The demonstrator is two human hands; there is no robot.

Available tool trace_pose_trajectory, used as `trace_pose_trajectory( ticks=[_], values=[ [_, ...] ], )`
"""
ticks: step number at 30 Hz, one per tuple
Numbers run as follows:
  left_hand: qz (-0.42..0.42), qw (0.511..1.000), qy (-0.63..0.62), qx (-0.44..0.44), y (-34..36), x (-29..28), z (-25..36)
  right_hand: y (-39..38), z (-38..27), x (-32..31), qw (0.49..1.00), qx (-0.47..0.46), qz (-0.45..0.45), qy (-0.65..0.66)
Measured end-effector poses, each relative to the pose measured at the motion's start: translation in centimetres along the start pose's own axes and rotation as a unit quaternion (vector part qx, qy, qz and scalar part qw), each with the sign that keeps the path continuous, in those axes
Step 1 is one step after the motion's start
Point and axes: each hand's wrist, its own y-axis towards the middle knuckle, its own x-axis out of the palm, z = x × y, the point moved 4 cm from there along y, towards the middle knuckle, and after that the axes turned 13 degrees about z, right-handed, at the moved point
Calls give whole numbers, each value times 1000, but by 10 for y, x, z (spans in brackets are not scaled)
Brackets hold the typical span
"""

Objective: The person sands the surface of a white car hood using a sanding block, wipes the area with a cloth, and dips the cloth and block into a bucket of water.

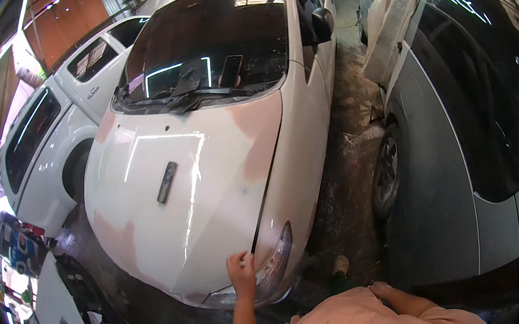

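My left hand point(242, 271) is at the front corner of a white car's hood point(156, 220), just beside the headlight point(276, 260). Its fingers are a little bent and apart, with nothing visible in them. Close against my body, at the side of my orange shirt point(350, 322), is my right hand point(381, 289); its fingers are mostly hidden. A long narrow dark block point(167, 182), like a sanding block, lies on the middle of the hood. Dull pinkish patches point(262, 158) mark the hood's edges and corners.
A phone point(231, 71) rests at the base of the windshield near the wipers. On the right stands a grey vehicle point(436, 173), across a narrow wet-looking aisle point(346, 183). A white pickup point(44, 149) is at the left, with a loose white body panel point(61, 316) nearer me.
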Motion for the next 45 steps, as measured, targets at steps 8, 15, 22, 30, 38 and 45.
trace_pose_trajectory(
  ticks=[8, 15, 22, 30, 38, 45],
  values=[
    [-56, 980, 125, 147, 178, 138, 69, 76, -1, -143, 953, 169, 90, 233],
    [-84, 977, 170, 95, 203, 177, 82, 89, 24, -200, 959, 154, 69, 226],
    [-90, 977, 167, 95, 226, 202, 109, 105, 48, -213, 954, 186, 72, 223],
    [-107, 977, 140, 117, 268, 257, 142, 107, 53, -226, 947, 187, 72, 252],
    [-45, 966, 150, 203, 310, 317, 163, 86, 73, -217, 927, 228, 94, 281],
    [41, 963, 155, 218, 325, 366, 187, 83, 111, -171, 917, 241, 153, 280]
  ],
)
